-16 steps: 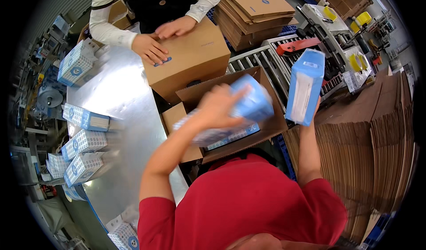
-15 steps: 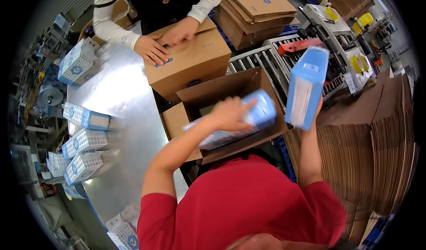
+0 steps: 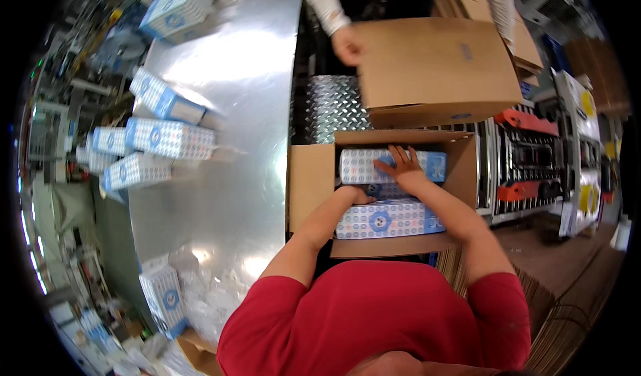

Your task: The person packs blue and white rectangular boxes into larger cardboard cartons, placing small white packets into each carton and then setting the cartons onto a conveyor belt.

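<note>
Both my hands are inside an open brown carton [image 3: 312,175] that holds blue-and-white patterned boxes. My right hand [image 3: 406,170] lies on the far patterned box [image 3: 358,167], fingers spread apart. My left hand [image 3: 357,196] reaches in at the left end, between that one and the near patterned box [image 3: 400,221]. Its fingers look stretched out along the near box's edge, with their tips partly hidden. Lower down in the gap, part of another blue patterned surface [image 3: 390,190] shows.
On the metal table [image 3: 250,122] at left stand several more patterned boxes [image 3: 175,139] and clear plastic bags [image 3: 210,292]. Across from me a co-worker's hand [image 3: 347,45] touches a large closed carton [image 3: 434,65]. A roller conveyor [image 3: 493,169] with red parts runs at right.
The box from my right hand and the one under my left now lie in the carton. Both hands have come together inside it. My view has turned, and the co-worker's carton sits differently.
</note>
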{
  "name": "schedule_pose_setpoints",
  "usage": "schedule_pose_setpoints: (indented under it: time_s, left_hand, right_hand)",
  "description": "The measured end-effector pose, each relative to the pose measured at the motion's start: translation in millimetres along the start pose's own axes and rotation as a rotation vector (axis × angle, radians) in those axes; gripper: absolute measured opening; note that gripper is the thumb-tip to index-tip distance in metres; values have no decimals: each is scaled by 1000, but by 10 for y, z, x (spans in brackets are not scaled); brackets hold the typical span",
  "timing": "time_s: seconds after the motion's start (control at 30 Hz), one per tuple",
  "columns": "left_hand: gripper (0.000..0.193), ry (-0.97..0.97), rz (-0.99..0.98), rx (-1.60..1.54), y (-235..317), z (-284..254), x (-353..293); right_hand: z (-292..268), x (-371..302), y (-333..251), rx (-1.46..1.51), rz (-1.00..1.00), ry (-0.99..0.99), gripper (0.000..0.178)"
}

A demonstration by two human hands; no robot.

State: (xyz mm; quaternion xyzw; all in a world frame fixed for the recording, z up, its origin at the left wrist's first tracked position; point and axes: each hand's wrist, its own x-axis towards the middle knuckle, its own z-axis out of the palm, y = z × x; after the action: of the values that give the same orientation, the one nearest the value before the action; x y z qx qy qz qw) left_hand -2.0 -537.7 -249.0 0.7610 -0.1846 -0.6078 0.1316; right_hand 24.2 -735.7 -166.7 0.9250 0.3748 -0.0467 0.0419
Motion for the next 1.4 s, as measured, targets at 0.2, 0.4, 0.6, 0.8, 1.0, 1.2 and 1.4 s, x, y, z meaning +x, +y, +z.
schedule_pose_setpoints:
  time_s: [0.2,0.4,0.6,0.8,1.0,1.2,1.4]
  left_hand:
    - [50,729,412,-459,82,302,-1517]
    - [41,1620,-141,-479,-422,1744,-2176]
    - [60,1701,-1201,-487,-1652,3295,-3064]
    - [76,1480,-1614,-887,-2590,2981,-3535]
    - [63,1645,-1308,-819,-3302,3675,-3643]
    - [61,2477,285,-1846,-2820,3722,-4135]
    - [55,1897,1139,-1857,-1512,2073,-3484]
  right_hand:
    - [570,423,-520,255,174,-365,84]
    - [244,726,-541,188,73,-797,100]
    - [858,830,-3,687,56,-495,71]
    - [537,542,-172,843,162,-699,55]
    - [-45,540,-321,688,12,-591,48]
    - [-285,471,-233,843,104,-372,30]
    - [-1222,989,-2006,1430,-243,-114,29]
